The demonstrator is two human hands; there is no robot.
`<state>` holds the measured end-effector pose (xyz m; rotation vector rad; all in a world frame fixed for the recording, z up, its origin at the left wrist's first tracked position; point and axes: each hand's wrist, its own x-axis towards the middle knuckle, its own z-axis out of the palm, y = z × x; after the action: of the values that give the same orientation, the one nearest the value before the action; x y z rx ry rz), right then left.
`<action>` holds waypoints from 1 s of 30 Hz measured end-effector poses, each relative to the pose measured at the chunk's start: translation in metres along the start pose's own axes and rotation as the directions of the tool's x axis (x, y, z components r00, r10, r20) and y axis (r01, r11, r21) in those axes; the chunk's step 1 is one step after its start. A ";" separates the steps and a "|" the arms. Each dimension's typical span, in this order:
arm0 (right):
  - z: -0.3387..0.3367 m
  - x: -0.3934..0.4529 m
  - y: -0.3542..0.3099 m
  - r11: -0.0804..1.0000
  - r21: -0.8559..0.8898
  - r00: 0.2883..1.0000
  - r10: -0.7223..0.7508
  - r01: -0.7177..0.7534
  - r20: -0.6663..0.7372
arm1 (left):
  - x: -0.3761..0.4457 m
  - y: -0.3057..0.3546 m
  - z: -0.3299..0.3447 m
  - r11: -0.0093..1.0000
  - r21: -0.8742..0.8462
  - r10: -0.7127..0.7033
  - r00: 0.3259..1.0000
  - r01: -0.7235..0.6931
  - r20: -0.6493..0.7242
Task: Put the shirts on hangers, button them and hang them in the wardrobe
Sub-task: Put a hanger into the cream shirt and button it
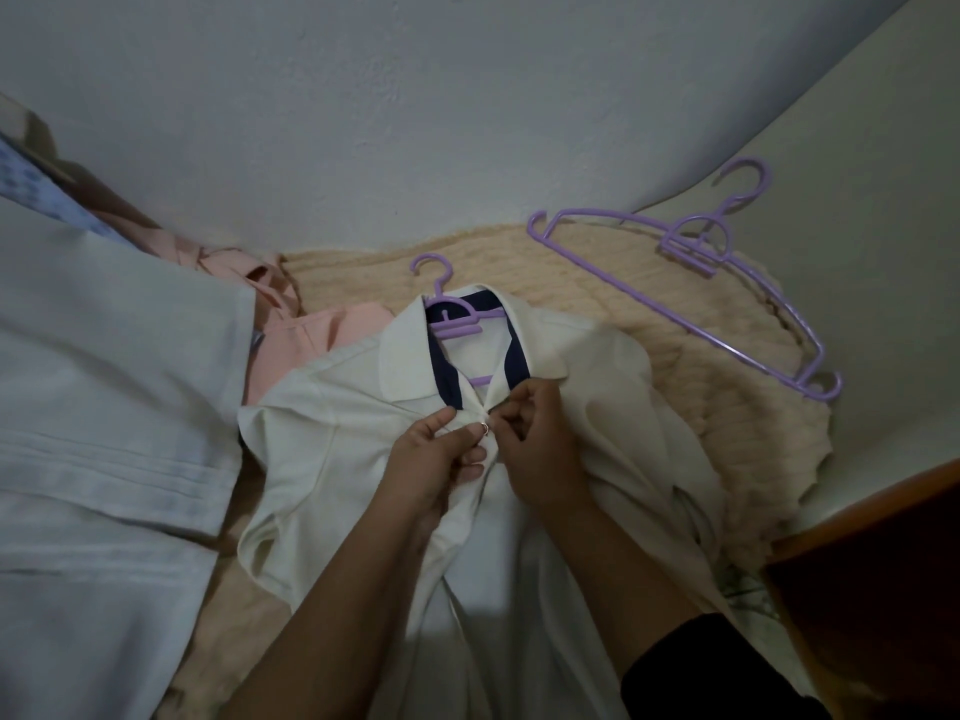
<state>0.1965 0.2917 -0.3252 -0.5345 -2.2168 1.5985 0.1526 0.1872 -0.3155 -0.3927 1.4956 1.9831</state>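
Observation:
A cream shirt (332,439) with a navy-lined collar lies face up on a beige blanket, a purple hanger (451,324) inside its neck with the hook sticking out above the collar. My left hand (441,459) pinches the left front edge just below the collar. My right hand (535,444) pinches the right front edge against it at the top button, where a small ring-like fastener shows between my fingertips. The lower part of the shirt runs down under my forearms.
Spare purple hangers (691,283) lie on the beige blanket (727,407) at the right. A pale blue shirt (104,407) covers the left side, with a pink shirt (311,345) beside it. A brown wooden edge (883,537) stands at the lower right. The wall is behind.

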 end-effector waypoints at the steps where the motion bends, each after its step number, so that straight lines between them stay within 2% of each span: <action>1: 0.000 0.000 -0.001 1.000 -0.022 1.000 -0.006 0.006 0.002 | -0.001 0.001 0.000 1.000 -0.024 -0.014 1.000 0.014 0.010; 4: -0.003 -0.003 -0.004 0.997 -0.074 1.000 -0.011 0.011 0.007 | -0.008 0.005 -0.003 1.000 0.008 -0.015 1.000 0.014 0.012; 7: -0.013 -0.012 -0.009 0.988 -0.152 1.000 0.019 -0.018 0.004 | -0.018 0.002 -0.012 0.974 0.224 0.061 0.997 -0.047 -0.056; 13: -0.038 -0.051 -0.026 0.935 -0.341 0.993 0.117 -0.101 0.027 | -0.067 -0.007 -0.024 0.778 0.599 0.268 0.962 -0.188 -0.046; 15: -0.046 -0.068 -0.031 0.907 -0.390 0.985 0.171 -0.160 -0.007 | -0.086 -0.010 -0.025 0.689 0.691 0.346 0.937 -0.219 -0.048; 17: -0.052 -0.083 -0.034 0.871 -0.447 0.976 0.215 -0.203 -0.025 | -0.101 -0.015 -0.025 0.495 0.830 0.447 0.894 -0.256 0.010; 19: -0.053 -0.093 -0.036 0.820 -0.534 0.969 0.245 -0.207 0.001 | -0.112 -0.019 -0.024 0.287 0.903 0.531 0.838 -0.319 0.127; 20: -0.053 -0.097 -0.037 0.798 -0.568 0.968 0.253 -0.202 0.011 | -0.115 -0.021 -0.022 0.233 0.911 0.546 0.821 -0.341 0.167; 22: -0.052 -0.101 -0.038 0.786 -0.578 0.961 0.275 -0.218 0.011 | -0.119 -0.026 -0.017 0.212 0.905 0.540 0.816 -0.369 0.207; 24: -0.052 -0.103 -0.036 0.817 -0.517 0.948 0.317 -0.255 0.033 | -0.118 -0.032 -0.013 0.222 0.897 0.510 0.830 -0.381 0.227; 28: -0.052 -0.102 -0.032 0.854 -0.423 0.925 0.371 -0.303 0.086 | -0.111 -0.047 -0.013 0.286 0.903 0.400 0.896 -0.320 0.192; 30: -0.053 -0.098 -0.033 0.874 -0.404 0.945 0.320 -0.270 0.061 | -0.107 -0.049 -0.012 0.330 0.896 0.391 0.907 -0.297 0.157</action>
<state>0.3043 0.2764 -0.2844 -0.9491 -2.6788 1.3478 0.2645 0.1523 -0.2955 0.3800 2.6161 1.0494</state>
